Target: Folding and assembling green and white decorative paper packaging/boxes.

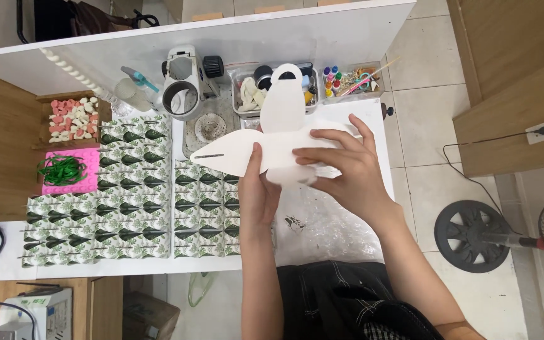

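A flat white die-cut cardboard sheet (278, 135) with rounded flaps is held up over the white table (341, 220). My left hand (256, 192) grips its lower middle from below, thumb on the front face. My right hand (344, 167) lies over the sheet's right side, fingers spread across the right flap. The top flap has a cut-out handle hole, and the left flap has a thin slit.
Several folded green leaf-print boxes (133, 201) lie in rows on the table's left. Behind stand a white press tool (184, 79), a spray bottle (135, 89), clear bins of small supplies (341, 82), a tray of pink and white pieces (73, 119) and a pink tray with green ribbon (64, 171). A fan base (470, 236) stands on the floor at right.
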